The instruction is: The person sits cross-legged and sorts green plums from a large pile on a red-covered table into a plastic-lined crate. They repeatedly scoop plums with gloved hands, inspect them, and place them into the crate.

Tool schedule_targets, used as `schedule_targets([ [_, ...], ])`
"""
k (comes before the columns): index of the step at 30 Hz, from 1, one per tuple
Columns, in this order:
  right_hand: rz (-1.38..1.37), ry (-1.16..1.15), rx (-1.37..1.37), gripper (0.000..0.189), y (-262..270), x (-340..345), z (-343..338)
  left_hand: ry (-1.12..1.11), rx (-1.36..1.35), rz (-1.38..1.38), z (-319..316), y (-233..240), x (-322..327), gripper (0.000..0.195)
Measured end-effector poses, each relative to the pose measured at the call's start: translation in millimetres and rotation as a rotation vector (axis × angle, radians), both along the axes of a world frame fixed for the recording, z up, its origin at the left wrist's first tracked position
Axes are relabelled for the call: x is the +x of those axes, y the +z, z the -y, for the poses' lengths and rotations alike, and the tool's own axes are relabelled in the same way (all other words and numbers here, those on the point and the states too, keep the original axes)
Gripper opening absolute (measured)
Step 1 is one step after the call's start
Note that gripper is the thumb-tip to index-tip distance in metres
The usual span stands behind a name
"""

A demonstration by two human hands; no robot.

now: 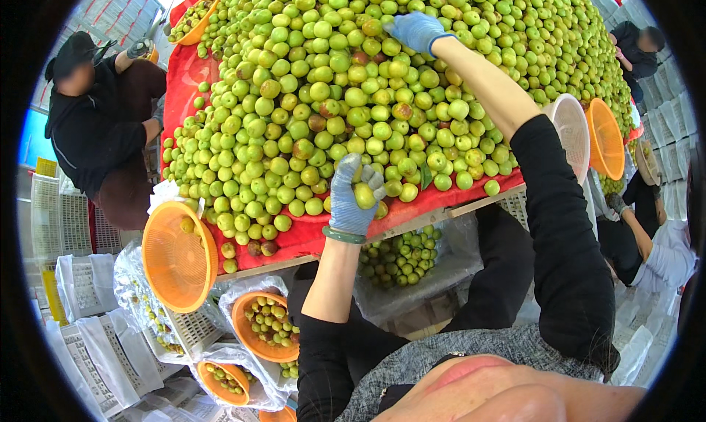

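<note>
A large heap of round green jujubes [309,91], some with brown patches, covers a table draped in red cloth [182,85]. My left hand [353,201], in a blue knit glove with grey fingertips, is curled palm up around one yellow-green jujube [364,196] above the table's near edge. A green bangle [343,234] circles that wrist. Farther out, my right hand [416,31], also gloved in blue, reaches onto the heap, its fingertips beside a brown-blotched jujube [372,28]. Its palm side is hidden, so whether it grips a fruit cannot be told.
An orange basket [157,262] with a few fruits hangs at the table's left corner. White [571,129] and orange baskets [606,140] stand right. Below the edge is a plastic-lined crate [458,278] of jujubes. Co-workers sit left [99,124] and right [662,251].
</note>
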State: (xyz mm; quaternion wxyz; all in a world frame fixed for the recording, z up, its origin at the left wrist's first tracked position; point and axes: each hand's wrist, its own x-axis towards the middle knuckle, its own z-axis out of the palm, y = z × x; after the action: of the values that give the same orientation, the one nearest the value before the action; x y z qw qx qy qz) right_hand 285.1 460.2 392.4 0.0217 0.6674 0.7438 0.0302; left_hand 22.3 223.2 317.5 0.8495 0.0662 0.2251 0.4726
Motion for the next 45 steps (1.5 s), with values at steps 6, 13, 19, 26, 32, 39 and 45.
schedule_targets([
  [6,-0.175,0.096,0.670,0.034,7.7,-49.3,-55.7,-0.005,-0.072,0.063,3.1,2.6,-2.3,0.017],
  [13,0.153,-0.032,0.284,0.040,11.9,-32.5,-115.0,-0.032,-0.020,0.111,4.3,4.9,-15.0,0.019],
  [19,-0.182,0.147,0.383,0.024,22.3,-58.5,-28.5,0.143,-0.023,-0.228,9.6,20.2,-20.8,0.021],
  [26,0.026,0.649,-0.002,0.039,22.1,-120.9,219.9,-0.042,0.296,-0.662,37.7,32.2,-32.0,0.037],
  [32,-0.352,0.483,-0.348,0.049,33.9,-111.7,366.1,-0.302,0.307,-0.534,155.1,18.3,-36.0,0.045],
  [39,-0.741,0.562,-0.095,0.042,14.5,-119.9,460.6,-0.274,0.031,-0.118,258.1,8.3,-51.5,0.044],
  [45,-0.824,0.478,-0.049,0.044,14.3,-121.2,496.2,-0.261,0.065,0.079,286.1,14.9,-40.6,0.045],
])
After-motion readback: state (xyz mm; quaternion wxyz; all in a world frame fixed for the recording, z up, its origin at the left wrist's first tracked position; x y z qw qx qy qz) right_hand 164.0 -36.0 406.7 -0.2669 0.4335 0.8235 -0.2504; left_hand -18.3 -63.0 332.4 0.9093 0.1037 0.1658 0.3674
